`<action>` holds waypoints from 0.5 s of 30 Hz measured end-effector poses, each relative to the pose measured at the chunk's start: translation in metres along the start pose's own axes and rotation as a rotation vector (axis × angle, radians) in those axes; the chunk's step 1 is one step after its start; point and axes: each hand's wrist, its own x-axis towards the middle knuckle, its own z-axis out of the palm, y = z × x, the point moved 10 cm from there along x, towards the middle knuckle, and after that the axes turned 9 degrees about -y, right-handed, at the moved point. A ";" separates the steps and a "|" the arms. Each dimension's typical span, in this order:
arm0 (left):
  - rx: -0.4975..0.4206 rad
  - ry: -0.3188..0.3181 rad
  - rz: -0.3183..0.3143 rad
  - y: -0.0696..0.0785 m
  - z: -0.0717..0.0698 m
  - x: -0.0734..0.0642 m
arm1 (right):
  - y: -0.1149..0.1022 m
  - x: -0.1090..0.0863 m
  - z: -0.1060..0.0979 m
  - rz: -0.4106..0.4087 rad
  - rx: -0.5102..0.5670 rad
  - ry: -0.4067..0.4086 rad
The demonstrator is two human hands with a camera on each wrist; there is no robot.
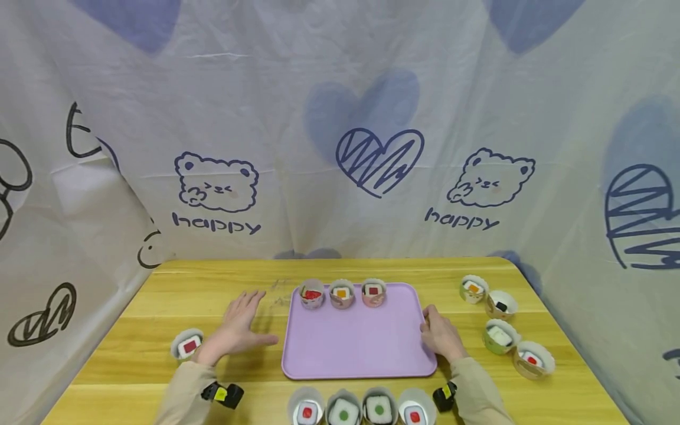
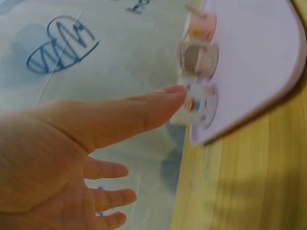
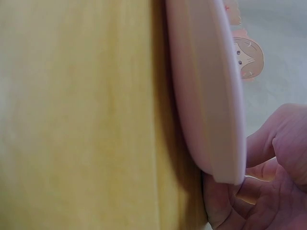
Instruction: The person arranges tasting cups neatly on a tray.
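Note:
A flat lilac tray lies on the table. Along its far edge stand three paper cups with small sushi-like pieces: one red-topped, one with an orange centre and one with a dark red centre. My right hand grips the tray's right side; in the right wrist view its curled fingers reach round the rim at a corner. Left of the tray, my left hand is spread with its thumb pointing at the tray, holding nothing. Beside its wrist stands another cup with a red-centred piece.
Several filled paper cups line up between the tray and the near edge. More cups stand in a staggered line at the right of the wooden table. A printed cloth hangs behind and at both sides.

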 end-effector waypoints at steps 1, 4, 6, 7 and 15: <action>0.007 -0.001 -0.010 -0.004 -0.002 -0.003 | 0.000 0.000 0.000 -0.001 -0.002 0.002; 0.021 0.001 -0.039 -0.017 -0.008 -0.010 | 0.000 0.001 0.000 -0.008 -0.007 0.004; 0.033 0.002 -0.066 -0.026 -0.012 -0.014 | 0.000 0.001 0.001 -0.011 -0.008 0.006; 0.036 0.001 -0.083 -0.031 -0.013 -0.016 | 0.000 0.001 0.001 -0.012 -0.009 0.007; 0.079 -0.057 -0.212 -0.065 -0.024 -0.027 | 0.000 0.001 0.001 -0.011 0.003 0.004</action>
